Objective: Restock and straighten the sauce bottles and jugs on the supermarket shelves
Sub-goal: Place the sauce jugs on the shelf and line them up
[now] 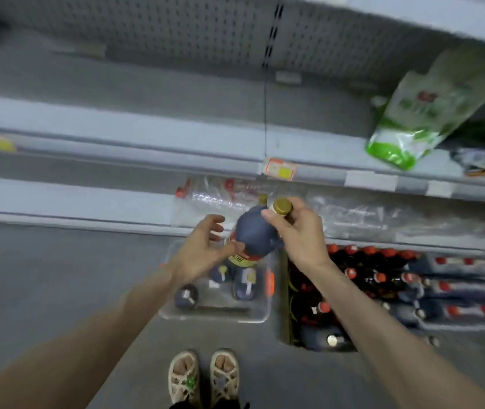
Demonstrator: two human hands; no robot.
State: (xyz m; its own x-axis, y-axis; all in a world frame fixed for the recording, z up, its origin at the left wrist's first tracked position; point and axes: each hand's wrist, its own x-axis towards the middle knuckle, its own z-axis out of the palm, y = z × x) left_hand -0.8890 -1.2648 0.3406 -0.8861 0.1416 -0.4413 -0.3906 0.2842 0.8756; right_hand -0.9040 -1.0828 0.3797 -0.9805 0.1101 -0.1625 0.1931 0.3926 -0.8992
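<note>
Shelving unit (117, 134) fills most of the view: grey metal, perforated back panel (176, 31). The upper and middle tiers are bare across the left and centre. Only a green bag (424, 113) leans on the middle tier at far right. Frame is motion-blurred, so I can't read the labels.

Floor (43, 276) is plain grey. I'm standing right at the unit, sandals (202, 376) at the bottom edge.

Bottom tier, right: red-capped bottles (383, 278) in packed rows, so that section looks stocked. Behind them, shrink-wrapped packs (220, 196) sit under the shelf lip, not yet unpacked.

Clear bin (214, 315) is on the floor just left of that stock. About three dark bottles (244, 283) are left in it, upright.

Sauce bottle (257, 234) is dark with a gold cap (282, 206). It's in the air above the bin, below the middle tier, tilted with the cap toward the shelf.

Right hand (300, 231) is pinching the neck just under the cap and takes the weight. Left hand (199, 252) has loose, spread fingers and grips nothing. Its thumb is at the bottle's label side; can't tell whether it actually touches.

Status, my read: early to mid. One bottle is in transit, the bin is not empty, and the bare tiers are still to fill. Can't judge the straightening through the blur.
</note>
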